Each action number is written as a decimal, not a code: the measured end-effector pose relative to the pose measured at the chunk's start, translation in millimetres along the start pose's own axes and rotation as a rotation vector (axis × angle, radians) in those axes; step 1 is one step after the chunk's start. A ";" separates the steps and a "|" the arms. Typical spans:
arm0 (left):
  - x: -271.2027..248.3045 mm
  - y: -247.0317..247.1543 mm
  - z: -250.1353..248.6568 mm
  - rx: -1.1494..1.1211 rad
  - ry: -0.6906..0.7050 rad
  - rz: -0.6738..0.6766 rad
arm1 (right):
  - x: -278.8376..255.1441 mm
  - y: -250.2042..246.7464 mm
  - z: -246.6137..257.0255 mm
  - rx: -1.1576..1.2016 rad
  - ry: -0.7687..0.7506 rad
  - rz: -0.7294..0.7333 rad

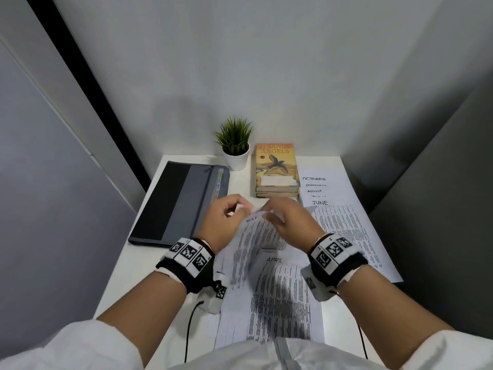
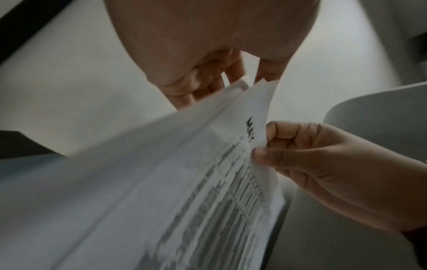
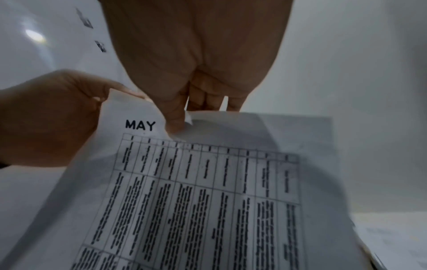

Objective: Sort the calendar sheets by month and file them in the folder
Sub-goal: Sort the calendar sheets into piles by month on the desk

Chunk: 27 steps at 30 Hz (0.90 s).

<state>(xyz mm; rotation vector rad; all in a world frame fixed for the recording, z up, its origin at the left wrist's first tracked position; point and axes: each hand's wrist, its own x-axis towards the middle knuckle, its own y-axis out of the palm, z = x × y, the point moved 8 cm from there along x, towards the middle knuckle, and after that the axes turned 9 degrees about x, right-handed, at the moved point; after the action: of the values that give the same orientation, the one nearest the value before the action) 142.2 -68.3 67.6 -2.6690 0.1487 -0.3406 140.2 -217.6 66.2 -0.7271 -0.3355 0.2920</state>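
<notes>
The MAY calendar sheet [image 1: 253, 244] is lifted off the table, its top edge raised and bent. My left hand [image 1: 241, 209] pinches the sheet's top left corner, and my right hand [image 1: 272, 213] pinches the top edge just beside it. In the left wrist view my left hand [image 2: 242, 73] pinches the corner of the MAY sheet [image 2: 208, 182], with my right hand [image 2: 272, 146] on the edge. In the right wrist view my right hand [image 3: 189, 111] has its thumb on the front of the MAY sheet [image 3: 208, 182]. The APRIL sheet [image 1: 282, 289] lies flat beneath. The grey and black folder [image 1: 176, 204] lies shut at the left.
A fanned pile of sheets [image 1: 338, 225] headed OCTOBER down to JUNE lies at the right of the white table [image 1: 138, 268]. A potted plant [image 1: 234, 145] and a stack of books [image 1: 276, 169] stand at the back. Walls close in on both sides.
</notes>
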 end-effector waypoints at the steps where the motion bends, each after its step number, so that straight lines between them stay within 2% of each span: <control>1: 3.8 -6.1 -6.1 -0.050 0.017 -0.047 | 6.5 -11.3 6.9 -0.005 -0.010 -0.035; 3: 9.9 -16.3 -11.2 -0.095 0.038 -0.129 | 19.3 -35.1 22.8 -0.008 -0.053 -0.102; 8: 20.2 -22.3 -6.5 0.065 -0.019 -0.264 | 37.4 -85.7 58.7 0.060 -0.188 -0.341; 10: 25.9 -23.7 -10.3 0.083 -0.014 -0.309 | 33.9 -101.7 60.4 0.018 -0.230 -0.504; 11: 28.7 -25.2 -11.7 0.056 -0.011 -0.331 | 28.7 -111.7 52.4 0.005 -0.213 -0.630; 13: 33.4 -32.0 -9.5 -0.060 -0.036 -0.389 | 15.9 -126.3 16.1 0.104 -0.067 -0.827; 14: 36.0 -34.3 -4.1 -0.129 -0.072 -0.410 | 12.5 -125.4 -7.8 0.220 0.052 -0.831; 15: 38.3 -33.8 1.5 -0.185 -0.103 -0.416 | 12.1 -116.7 -32.8 0.378 0.178 -0.768; 17: 40.5 -23.4 9.8 -0.271 -0.141 -0.391 | 15.3 -81.9 -69.7 0.706 0.357 -0.534; 18: 40.7 -14.4 13.3 -0.294 -0.152 -0.367 | 15.9 -67.7 -80.6 0.799 0.393 -0.465; 23: 37.7 25.4 41.0 -0.226 -0.238 -0.285 | 11.5 -55.1 -114.6 0.869 0.404 -0.634; 25: 33.3 37.7 56.2 -0.133 -0.265 -0.233 | 8.4 -46.4 -127.9 0.849 0.411 -0.634; 27: 25.0 48.8 71.8 -0.004 -0.294 -0.207 | 0.4 -24.0 -149.0 0.834 0.505 -0.584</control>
<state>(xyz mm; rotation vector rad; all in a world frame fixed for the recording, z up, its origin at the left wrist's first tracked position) 182.8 -86.2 -11.2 -2.7067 -0.2190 -0.0079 203.0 -323.3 -21.2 0.1474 0.0785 -0.3071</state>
